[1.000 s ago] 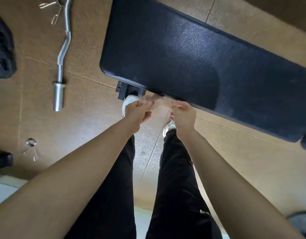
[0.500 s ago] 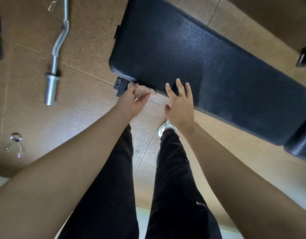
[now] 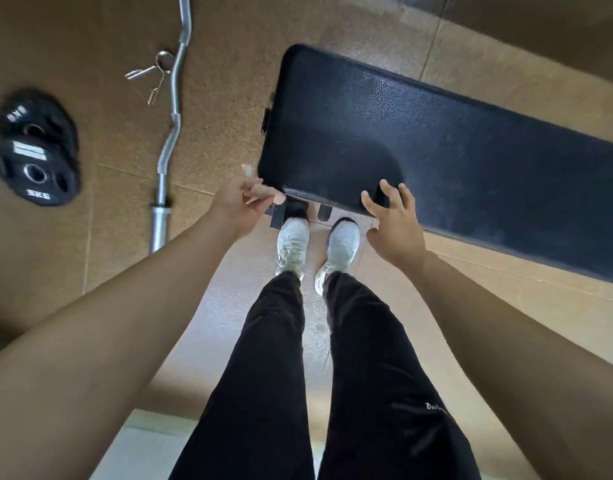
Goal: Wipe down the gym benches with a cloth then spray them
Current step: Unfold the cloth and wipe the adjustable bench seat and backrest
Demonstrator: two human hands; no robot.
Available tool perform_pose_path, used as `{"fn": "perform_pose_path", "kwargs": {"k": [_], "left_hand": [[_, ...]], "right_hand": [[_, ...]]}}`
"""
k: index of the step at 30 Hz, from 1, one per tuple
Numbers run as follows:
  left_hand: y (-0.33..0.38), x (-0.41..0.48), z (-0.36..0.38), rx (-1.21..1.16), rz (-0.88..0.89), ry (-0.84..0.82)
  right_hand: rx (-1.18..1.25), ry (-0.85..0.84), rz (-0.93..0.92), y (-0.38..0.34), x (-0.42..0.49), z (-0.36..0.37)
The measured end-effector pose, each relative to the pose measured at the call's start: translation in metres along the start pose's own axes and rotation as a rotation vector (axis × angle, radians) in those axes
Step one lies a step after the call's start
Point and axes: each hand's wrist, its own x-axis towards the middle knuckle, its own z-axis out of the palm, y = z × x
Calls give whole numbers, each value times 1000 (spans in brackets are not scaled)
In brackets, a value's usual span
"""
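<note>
Plainly, from the head view, the long black padded gym bench [image 3: 436, 143] with its pebbled vinyl top lies slantwise on the brown floor [image 3: 90, 271]. Its near-left corner is just ahead of the person's white trainers [image 3: 293, 244]. The left hand [image 3: 239, 206] sits at that corner, its fingers [image 3: 255, 192] curled and pinching a small pale scrap [image 3: 247, 169]. This is probably the cloth, though it is too small to be sure. The right hand [image 3: 395, 223] is at the bench's near edge, its fingers [image 3: 388, 192] spread and straight, gripping nothing. Whether they touch the pad cannot be told. No spray bottle shows. Left of the bench lies a bent silver curl bar [image 3: 175, 116], with black weight plates [image 3: 37, 168] farther left. As I judge the risks, so small a scrap may slip from the pinch or skip patches of the grainy top. A sidestep along the bench could also catch the bar.
</note>
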Motion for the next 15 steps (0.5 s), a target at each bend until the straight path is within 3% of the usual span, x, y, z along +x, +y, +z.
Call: {"fn": "perform_pose_path", "kwargs": {"k": [3,15], "left_hand": [[10,5,-3,186,24,21],[41,13,23,487,117,80]], "right_hand": [[-9,-9,6,1,0,2],[1,-3,-13,3,0,6]]}}
